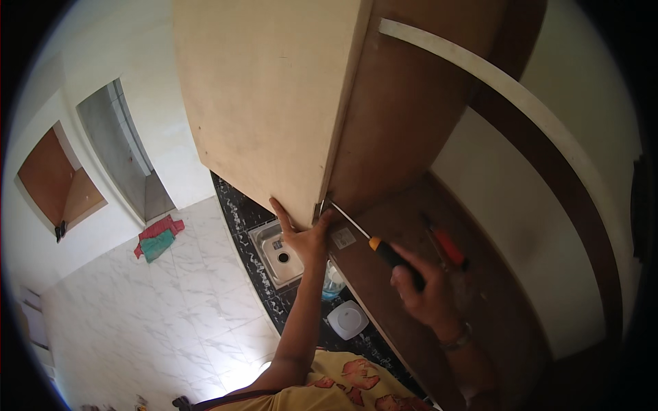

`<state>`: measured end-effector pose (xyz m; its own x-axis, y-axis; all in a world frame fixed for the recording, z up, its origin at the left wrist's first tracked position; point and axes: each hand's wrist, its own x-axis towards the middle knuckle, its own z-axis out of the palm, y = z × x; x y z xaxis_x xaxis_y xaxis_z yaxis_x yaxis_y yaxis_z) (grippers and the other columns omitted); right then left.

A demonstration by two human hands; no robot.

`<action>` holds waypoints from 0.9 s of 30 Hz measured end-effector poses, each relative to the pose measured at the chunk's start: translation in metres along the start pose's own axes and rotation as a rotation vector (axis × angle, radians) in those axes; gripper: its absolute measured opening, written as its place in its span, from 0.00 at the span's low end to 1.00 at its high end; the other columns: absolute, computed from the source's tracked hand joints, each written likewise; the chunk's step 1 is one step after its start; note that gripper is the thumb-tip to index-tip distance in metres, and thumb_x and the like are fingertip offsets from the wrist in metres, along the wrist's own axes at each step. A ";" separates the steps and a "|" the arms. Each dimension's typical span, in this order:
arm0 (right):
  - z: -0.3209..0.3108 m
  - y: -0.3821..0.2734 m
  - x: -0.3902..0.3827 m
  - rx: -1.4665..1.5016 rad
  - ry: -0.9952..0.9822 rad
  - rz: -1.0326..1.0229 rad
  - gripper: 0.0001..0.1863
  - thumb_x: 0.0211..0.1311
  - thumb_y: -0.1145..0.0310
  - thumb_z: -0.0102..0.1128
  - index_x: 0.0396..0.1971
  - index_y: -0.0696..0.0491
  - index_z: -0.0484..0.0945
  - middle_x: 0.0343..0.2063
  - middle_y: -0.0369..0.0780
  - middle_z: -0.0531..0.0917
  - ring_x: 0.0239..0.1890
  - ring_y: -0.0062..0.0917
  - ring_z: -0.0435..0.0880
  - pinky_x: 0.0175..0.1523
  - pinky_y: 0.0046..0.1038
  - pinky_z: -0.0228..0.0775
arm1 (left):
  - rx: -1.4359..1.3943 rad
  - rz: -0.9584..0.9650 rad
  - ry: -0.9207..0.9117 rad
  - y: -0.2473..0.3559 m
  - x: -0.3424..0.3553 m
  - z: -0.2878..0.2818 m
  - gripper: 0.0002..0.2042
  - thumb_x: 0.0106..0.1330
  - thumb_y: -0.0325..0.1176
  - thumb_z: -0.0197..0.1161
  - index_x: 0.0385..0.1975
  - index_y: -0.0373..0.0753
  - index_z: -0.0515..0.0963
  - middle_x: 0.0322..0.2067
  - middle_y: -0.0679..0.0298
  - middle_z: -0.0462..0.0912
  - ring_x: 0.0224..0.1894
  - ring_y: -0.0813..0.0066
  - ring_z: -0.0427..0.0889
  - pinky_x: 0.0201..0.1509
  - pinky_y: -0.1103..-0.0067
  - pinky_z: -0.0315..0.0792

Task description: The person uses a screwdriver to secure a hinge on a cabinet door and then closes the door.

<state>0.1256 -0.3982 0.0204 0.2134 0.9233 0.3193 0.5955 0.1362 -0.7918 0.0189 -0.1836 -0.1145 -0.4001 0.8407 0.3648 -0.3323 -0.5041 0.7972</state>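
My left hand (301, 236) grips the lower corner of a pale wooden cabinet door (267, 96), its index finger stretched up the face and its thumb beside a metal hinge (319, 209) at the edge. My right hand (425, 288) is closed on the black and yellow handle of a screwdriver (377, 246), whose shaft runs up and left to the hinge. The exact contact at the tip is too small to make out. A red-handled tool (449, 246) lies on the brown cabinet shelf (500, 315) to the right of the screwdriver.
Below are a steel sink (293, 274) in a black counter (233, 205) and a white square object (347, 317). A curved pale strip (480, 61) crosses the cabinet. Red and teal cloths (157, 243) lie on the tiled floor by a doorway (123, 151) at left.
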 end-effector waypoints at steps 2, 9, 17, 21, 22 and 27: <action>0.002 -0.013 0.003 -0.254 0.018 -0.288 0.19 0.73 0.69 0.60 0.60 0.57 0.79 0.27 0.36 0.81 0.26 0.18 0.82 0.31 0.25 0.79 | -0.008 0.007 0.003 0.002 0.001 -0.004 0.62 0.45 0.36 0.87 0.79 0.33 0.49 0.73 0.45 0.63 0.71 0.62 0.67 0.76 0.72 0.58; -0.007 0.019 -0.001 1.002 -0.118 0.522 0.22 0.70 0.72 0.62 0.62 0.57 0.77 0.28 0.40 0.81 0.27 0.27 0.83 0.32 0.30 0.78 | 0.015 -0.018 0.023 0.006 -0.001 0.003 0.62 0.44 0.39 0.87 0.79 0.34 0.50 0.73 0.45 0.62 0.72 0.61 0.65 0.77 0.71 0.57; 0.013 -0.002 0.000 0.007 0.145 -0.225 0.18 0.74 0.69 0.57 0.60 0.58 0.77 0.27 0.36 0.81 0.22 0.18 0.78 0.28 0.23 0.74 | 0.029 -0.028 0.030 -0.001 0.002 -0.002 0.62 0.44 0.38 0.87 0.78 0.34 0.51 0.73 0.45 0.62 0.73 0.60 0.64 0.77 0.71 0.56; 0.001 0.019 0.001 0.757 -0.040 0.475 0.15 0.74 0.69 0.58 0.56 0.58 0.80 0.27 0.34 0.81 0.24 0.18 0.78 0.32 0.23 0.74 | 0.024 0.001 0.038 0.000 0.002 0.001 0.62 0.43 0.38 0.87 0.78 0.34 0.51 0.74 0.46 0.62 0.73 0.61 0.64 0.77 0.71 0.56; 0.001 0.020 0.003 0.823 -0.101 0.563 0.15 0.74 0.69 0.58 0.56 0.58 0.80 0.27 0.34 0.81 0.24 0.17 0.78 0.33 0.23 0.74 | 0.024 0.010 0.042 0.000 0.002 0.002 0.62 0.43 0.37 0.87 0.78 0.34 0.51 0.74 0.46 0.62 0.73 0.61 0.64 0.77 0.72 0.56; 0.014 0.015 0.005 -0.145 0.142 -0.299 0.17 0.75 0.69 0.57 0.58 0.58 0.78 0.28 0.34 0.81 0.22 0.13 0.76 0.30 0.18 0.71 | -0.012 -0.027 0.034 0.000 0.001 0.000 0.64 0.41 0.40 0.88 0.78 0.32 0.50 0.75 0.44 0.59 0.76 0.59 0.60 0.80 0.69 0.52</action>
<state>0.1245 -0.3863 0.0028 0.1128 0.7898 0.6029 0.7491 0.3310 -0.5738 0.0185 -0.1827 -0.1135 -0.4195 0.8469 0.3268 -0.3535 -0.4840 0.8005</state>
